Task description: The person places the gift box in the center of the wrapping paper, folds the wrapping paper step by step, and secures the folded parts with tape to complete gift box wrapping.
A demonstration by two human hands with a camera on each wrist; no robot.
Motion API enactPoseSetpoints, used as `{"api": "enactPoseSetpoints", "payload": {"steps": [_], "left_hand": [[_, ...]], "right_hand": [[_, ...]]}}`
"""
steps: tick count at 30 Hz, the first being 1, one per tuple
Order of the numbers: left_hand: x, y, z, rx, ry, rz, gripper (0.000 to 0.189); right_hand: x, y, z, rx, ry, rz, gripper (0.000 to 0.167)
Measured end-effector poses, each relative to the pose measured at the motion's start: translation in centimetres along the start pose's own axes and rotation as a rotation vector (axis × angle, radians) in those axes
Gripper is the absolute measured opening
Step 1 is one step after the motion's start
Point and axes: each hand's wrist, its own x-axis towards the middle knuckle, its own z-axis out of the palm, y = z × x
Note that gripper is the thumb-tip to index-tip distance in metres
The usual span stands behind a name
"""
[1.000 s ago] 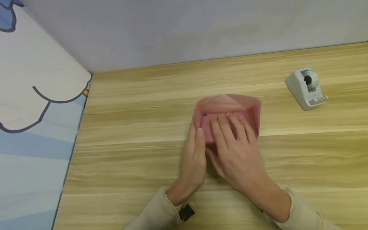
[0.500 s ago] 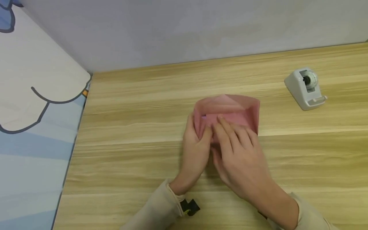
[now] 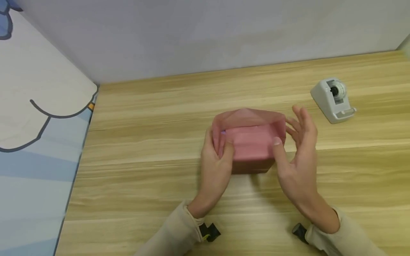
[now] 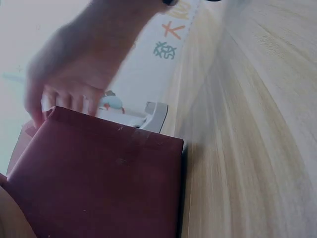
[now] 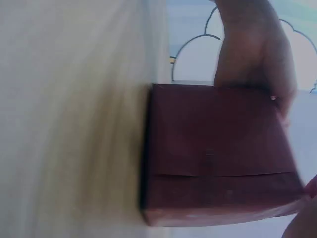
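A box wrapped in pink paper (image 3: 251, 144) stands on the table with raised paper flaps at its back and sides. My left hand (image 3: 215, 170) grips its left side, the thumb bent over the top inside the left flap and the fingers mostly hidden outside. At the right corner is my right hand (image 3: 299, 160); its thumb touches the top by the right flap, and the other fingers spread loosely beyond it. The left wrist view shows the box's front face (image 4: 104, 173) with a strip of clear tape near its edge. A seam crosses the wrapped face (image 5: 223, 144) in the right wrist view.
A white tape dispenser (image 3: 331, 101) with a roll of clear tape stands at the back right of the wooden table (image 3: 144, 142). A grey wall (image 3: 205, 35) rises behind, and a printed cartoon panel (image 3: 41, 106) borders the left.
My right hand has lifted off the box's top and swung right to its right corner. My left thumb has moved from lying along the left side to bending over the left flap.
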Motion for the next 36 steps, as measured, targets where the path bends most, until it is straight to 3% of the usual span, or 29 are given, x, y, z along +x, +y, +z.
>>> {"api": "enactPoseSetpoints", "payload": {"steps": [4,9,14,20,24,31,36], "left_hand": [[0.0,-0.1,0.0,-0.020,-0.001,0.007,0.060],[0.1,0.0,0.0,0.018,0.018,0.006,0.054],[0.3,0.3,-0.3,0.050,0.050,0.015,0.045],[0.3,0.4,-0.3,0.052,0.058,0.026,0.046],[0.4,0.2,-0.3,0.062,0.062,0.034,0.044],[0.4,0.2,-0.3,0.043,0.061,0.045,0.043],[0.4,0.0,-0.2,0.033,0.061,0.055,0.042]], "right_hand": [[-0.4,0.6,0.1,-0.010,-0.131,0.230,0.066],[-0.7,0.9,0.5,-0.087,-0.117,0.278,0.051],[-1.2,1.0,0.8,-0.173,-0.091,0.238,0.041],[-1.5,1.4,0.9,-0.211,-0.104,0.124,0.035],[-1.4,1.5,0.8,-0.275,-0.125,0.053,0.039],[-1.1,1.4,0.7,-0.425,-0.175,-0.046,0.061],[-0.8,1.3,0.5,-0.498,-0.208,-0.109,0.062]]}}
